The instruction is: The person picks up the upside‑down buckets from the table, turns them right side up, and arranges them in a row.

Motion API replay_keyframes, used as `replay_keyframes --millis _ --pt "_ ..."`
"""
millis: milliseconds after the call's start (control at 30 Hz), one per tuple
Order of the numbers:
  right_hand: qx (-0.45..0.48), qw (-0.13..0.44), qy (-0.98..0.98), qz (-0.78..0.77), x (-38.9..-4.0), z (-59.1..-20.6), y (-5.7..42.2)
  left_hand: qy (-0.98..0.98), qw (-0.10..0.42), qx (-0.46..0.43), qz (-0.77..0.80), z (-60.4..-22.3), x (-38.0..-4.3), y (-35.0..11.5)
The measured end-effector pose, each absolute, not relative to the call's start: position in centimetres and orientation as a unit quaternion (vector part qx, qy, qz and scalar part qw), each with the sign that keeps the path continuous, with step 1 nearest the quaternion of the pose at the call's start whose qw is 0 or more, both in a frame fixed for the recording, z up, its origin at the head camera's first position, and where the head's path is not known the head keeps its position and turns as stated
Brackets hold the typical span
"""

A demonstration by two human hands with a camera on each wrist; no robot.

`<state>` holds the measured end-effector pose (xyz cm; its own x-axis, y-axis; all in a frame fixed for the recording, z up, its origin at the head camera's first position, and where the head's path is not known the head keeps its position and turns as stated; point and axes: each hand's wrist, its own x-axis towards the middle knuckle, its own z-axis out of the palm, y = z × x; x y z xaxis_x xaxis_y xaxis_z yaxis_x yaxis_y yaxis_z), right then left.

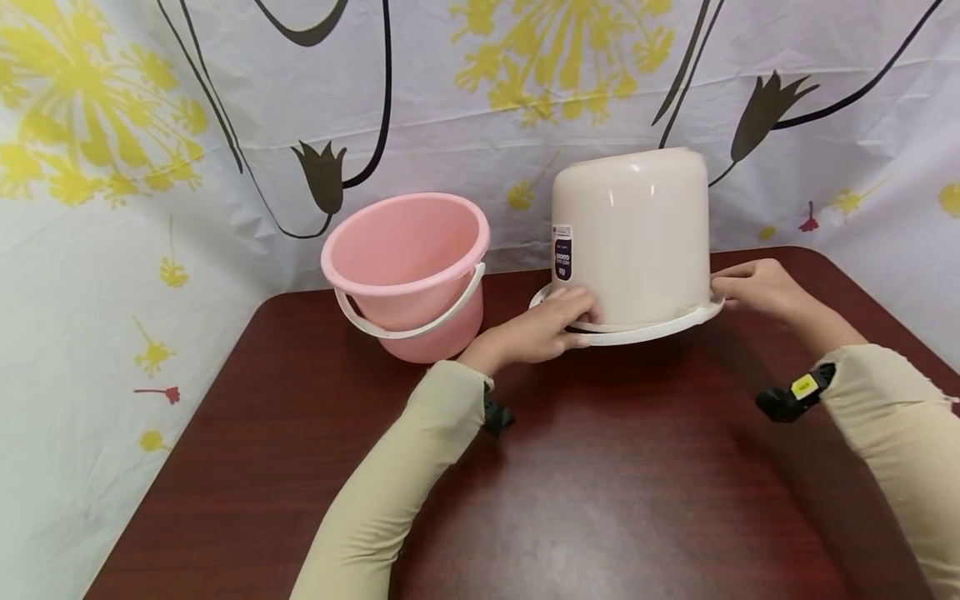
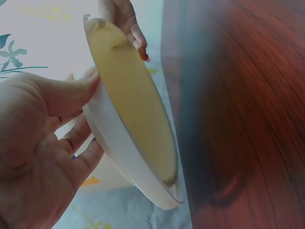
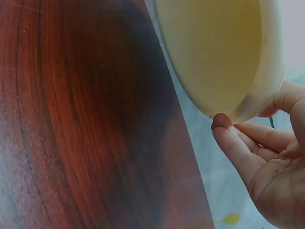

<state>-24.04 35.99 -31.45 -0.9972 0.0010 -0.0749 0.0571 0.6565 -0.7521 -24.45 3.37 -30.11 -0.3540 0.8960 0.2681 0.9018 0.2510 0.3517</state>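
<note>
An upside-down cream bucket (image 1: 633, 237) with a label on its side is held over the back right of the table, its mouth facing down. My left hand (image 1: 551, 323) grips the left front of its rim, thumb on the edge as the left wrist view shows. At the opposite side, my right hand (image 1: 765, 292) pinches the rim between thumb and fingers. Both wrist views look into the bucket's hollow inside (image 2: 128, 95), with a gap between rim and tabletop. Left of it a pink bucket (image 1: 405, 250) stands upright, its white handle hanging down in front.
The dark red wooden table (image 1: 600, 500) stretches under both arms toward me. Behind it hangs a white curtain (image 1: 247, 67) printed with yellow and dark flowers, close to the table's back edge. The pink bucket stands near the left hand.
</note>
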Motion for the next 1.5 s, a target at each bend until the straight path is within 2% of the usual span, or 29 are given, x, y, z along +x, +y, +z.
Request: replay_keyframes --millis 167,333,633,1033,1233,1500 --pt "0.013 0.026 0.902 -0.430 -23.5 -30.8 36.4 -0.778 0.009 -0.576 -0.251 -29.3 -23.9 3.8" --pt "0.014 0.027 0.886 -0.462 -23.0 -30.0 36.8 -0.756 -0.020 -0.579 -0.307 -28.5 -23.5 4.0" --pt "-0.003 0.091 0.851 -0.517 -22.4 -28.7 37.3 -0.719 -0.084 -0.560 -0.403 -27.6 -22.8 3.8" --pt "-0.028 0.141 0.787 -0.600 -22.8 -27.0 38.2 -0.701 -0.100 -0.531 -0.466 -26.5 -22.8 3.4" --pt "-0.021 0.121 0.763 -0.635 -22.9 -26.2 38.1 -0.673 -0.116 -0.498 -0.535 -26.4 -22.9 3.1" --pt "-0.068 0.083 0.673 -0.732 -22.6 -26.1 37.5 -0.605 -0.156 -0.424 -0.656 -26.5 -23.1 2.6"
